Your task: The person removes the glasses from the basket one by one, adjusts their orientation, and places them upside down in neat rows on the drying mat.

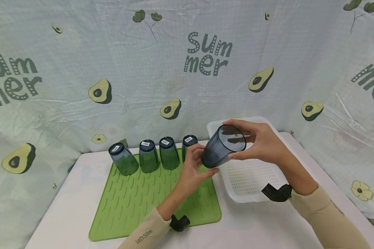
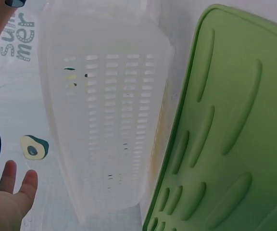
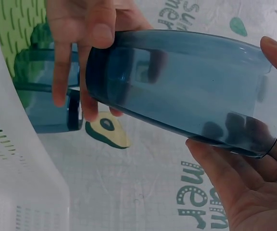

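Note:
My right hand (image 1: 261, 141) grips a blue-tinted drinking glass (image 1: 219, 147) near its rim, thumb on one side and fingers on the other. The glass is tilted in the air, rim up to the right, base down to the left. Around the base is my left hand (image 1: 191, 169), its fingers spread and its thumb overlapping the base edge in the right wrist view. Several matching glasses (image 1: 148, 157) stand upside down with white labels on their bases, along the back of a green ridged drying mat (image 1: 134, 204). The rightmost is partly hidden by my left hand.
A white perforated plastic basket (image 1: 233, 193) sits on the white table (image 1: 246, 224) to the right of the mat, under my right hand. Behind and around the table hangs a pale cloth (image 1: 127, 69) printed with avocados and lettering.

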Tool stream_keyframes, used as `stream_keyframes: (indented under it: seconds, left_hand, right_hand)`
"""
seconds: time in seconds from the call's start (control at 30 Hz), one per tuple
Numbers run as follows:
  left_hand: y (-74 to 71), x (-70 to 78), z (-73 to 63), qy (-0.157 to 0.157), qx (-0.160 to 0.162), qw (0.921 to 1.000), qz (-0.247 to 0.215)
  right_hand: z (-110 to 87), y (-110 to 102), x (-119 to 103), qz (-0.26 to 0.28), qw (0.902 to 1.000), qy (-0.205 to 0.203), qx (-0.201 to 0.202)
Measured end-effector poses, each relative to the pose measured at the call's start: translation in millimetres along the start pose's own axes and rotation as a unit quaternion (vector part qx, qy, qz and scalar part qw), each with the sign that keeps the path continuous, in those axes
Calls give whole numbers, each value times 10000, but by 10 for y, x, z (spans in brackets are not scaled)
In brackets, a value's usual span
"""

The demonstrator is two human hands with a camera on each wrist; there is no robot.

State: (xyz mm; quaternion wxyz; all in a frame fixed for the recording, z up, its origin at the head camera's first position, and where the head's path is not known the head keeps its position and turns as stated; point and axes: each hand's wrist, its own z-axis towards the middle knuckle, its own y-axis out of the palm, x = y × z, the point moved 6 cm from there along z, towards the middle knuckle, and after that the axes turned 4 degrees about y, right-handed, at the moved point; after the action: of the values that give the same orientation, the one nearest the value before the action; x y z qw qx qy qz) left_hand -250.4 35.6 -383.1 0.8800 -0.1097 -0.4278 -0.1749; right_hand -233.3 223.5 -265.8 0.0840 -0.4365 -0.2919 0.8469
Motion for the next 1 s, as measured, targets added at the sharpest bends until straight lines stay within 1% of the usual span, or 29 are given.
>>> stream_keyframes:
  seconds: [0.2, 0.33, 0.43, 0.53, 0.6, 0.7, 0.83, 0.93, 1.0]
  left_hand:
    - [-8, 30, 9, 287, 91, 9985, -451]
    - [-49, 25, 9, 393, 189, 9945, -950]
    - [-95, 18, 6, 383, 312, 9906, -1274]
    - [-157, 16, 0, 345, 455, 9880, -1433]
    - [-203, 24, 0, 376, 510, 9868, -1493]
    - [-260, 46, 13, 512, 491, 9849, -1579]
    - [-319, 74, 40, 744, 532, 9820, -1655]
    - [-360, 81, 53, 808, 730, 9786, -1744]
    - [-380, 84, 55, 776, 863, 9772, -1775]
  right_hand:
    - [-1, -23, -1, 249, 9996, -50, -118]
    - [-7, -40, 22, 378, 9987, 25, -327]
    - [-4, -39, 25, 402, 9977, 82, -547]
    - [-4, -35, 29, 212, 9970, 224, -707]
    - [-13, -37, 37, 63, 9963, 379, -769]
    - [-32, -46, 50, -96, 9950, 575, -808]
    - [-51, -43, 72, -108, 9936, 724, -865]
    - [-60, -24, 111, -183, 9926, 799, -897]
    - [-66, -3, 141, -206, 9919, 839, -932]
